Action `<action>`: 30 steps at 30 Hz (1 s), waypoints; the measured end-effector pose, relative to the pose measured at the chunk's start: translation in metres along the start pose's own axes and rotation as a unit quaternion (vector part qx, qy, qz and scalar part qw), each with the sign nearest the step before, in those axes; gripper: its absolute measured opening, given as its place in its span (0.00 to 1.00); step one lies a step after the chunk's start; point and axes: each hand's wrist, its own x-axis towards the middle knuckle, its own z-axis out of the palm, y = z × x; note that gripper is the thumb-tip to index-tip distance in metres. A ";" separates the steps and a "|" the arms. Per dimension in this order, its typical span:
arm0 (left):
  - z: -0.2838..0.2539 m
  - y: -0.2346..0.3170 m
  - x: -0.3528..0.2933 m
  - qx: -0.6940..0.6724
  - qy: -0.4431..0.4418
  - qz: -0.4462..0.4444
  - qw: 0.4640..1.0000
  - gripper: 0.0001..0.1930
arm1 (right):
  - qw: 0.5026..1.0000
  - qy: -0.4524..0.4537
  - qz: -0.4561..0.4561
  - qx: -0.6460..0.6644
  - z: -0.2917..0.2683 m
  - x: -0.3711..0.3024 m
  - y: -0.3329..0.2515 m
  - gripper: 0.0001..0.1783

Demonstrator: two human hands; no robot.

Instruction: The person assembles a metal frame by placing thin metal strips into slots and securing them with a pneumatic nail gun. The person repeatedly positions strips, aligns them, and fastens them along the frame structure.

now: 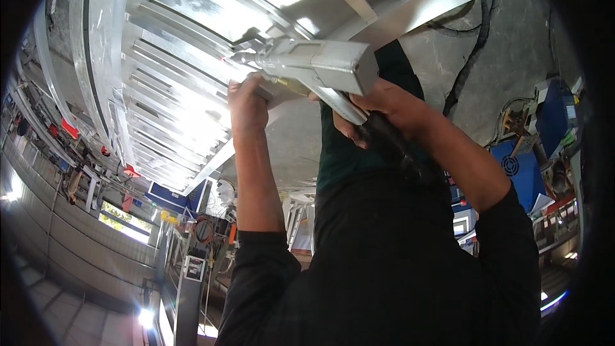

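A boxy grey welding gun (pixel 320 61) lies across the middle of the view, its narrow tip directed left at the metal frame. My right hand (pixel 394 112) is wrapped around its handle, where a thick black sleeve (pixel 394 147) hangs down. Under the tip, my left hand (pixel 248 96) is closed at the near edge of the slatted metal frame (pixel 173 64); its fingertips are partly hidden. A small red spot shows on the metal by the tip. Strong glare washes out part of the slats.
Blue machine boxes (pixel 516 170) stand at the right. A black cable (pixel 474 57) runs over the grey concrete floor (pixel 442 51). Red clamps (pixel 69 129) sit along the far left side. A grey post (pixel 191 282) with cables rises at lower left.
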 end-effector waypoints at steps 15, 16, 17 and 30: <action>0.000 -0.009 0.002 0.048 -0.011 0.061 0.997 0.21 | 0.999 -0.019 -0.027 -0.033 -0.007 0.021 0.012 0.31; -0.001 -0.010 0.003 0.050 -0.007 0.062 0.997 0.21 | 0.999 -0.027 -0.032 -0.024 -0.007 0.022 0.012 0.28; -0.002 -0.011 0.003 0.049 -0.007 0.058 0.997 0.21 | 0.999 -0.030 -0.030 -0.025 -0.008 0.022 0.012 0.28; 0.001 -0.014 0.008 0.040 0.042 0.067 0.996 0.12 | 0.995 0.017 0.016 -0.095 0.006 0.021 0.007 0.22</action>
